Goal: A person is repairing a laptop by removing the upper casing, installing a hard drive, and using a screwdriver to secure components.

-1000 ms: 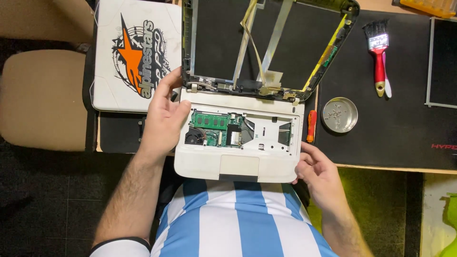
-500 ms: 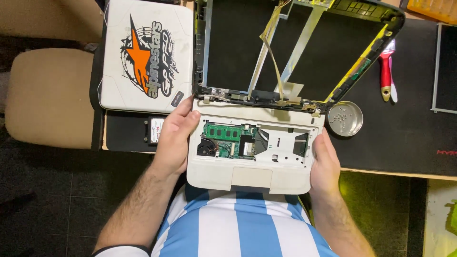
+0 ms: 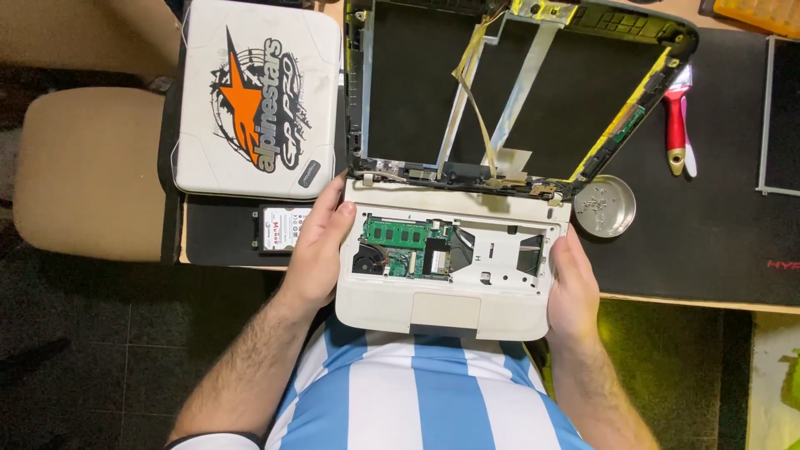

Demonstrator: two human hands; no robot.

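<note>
Both hands grip a stripped-down white laptop base at the near edge of a cluttered workbench.

The left hand [image 3: 321,250] wraps its fingers round the left side of the laptop base [image 3: 454,275], thumb on top; the right hand [image 3: 573,287] clasps the right side the same way, so the base hangs half over the table edge, above the person's lap. Its keyboard is off, showing a green circuit board [image 3: 406,235]. The empty screen frame [image 3: 517,92] lies flat on a black desk mat [image 3: 717,233], with loose ribbon cables across it. Just right of the hinge sits a round metal dish [image 3: 607,206]; beyond it lies a red-handled brush [image 3: 677,121]. On the left are a white case [image 3: 254,96] with an orange star and a bare hard drive [image 3: 282,227]. A beige chair [image 3: 87,171] stands on the dark tiled floor [image 3: 100,358].
</note>
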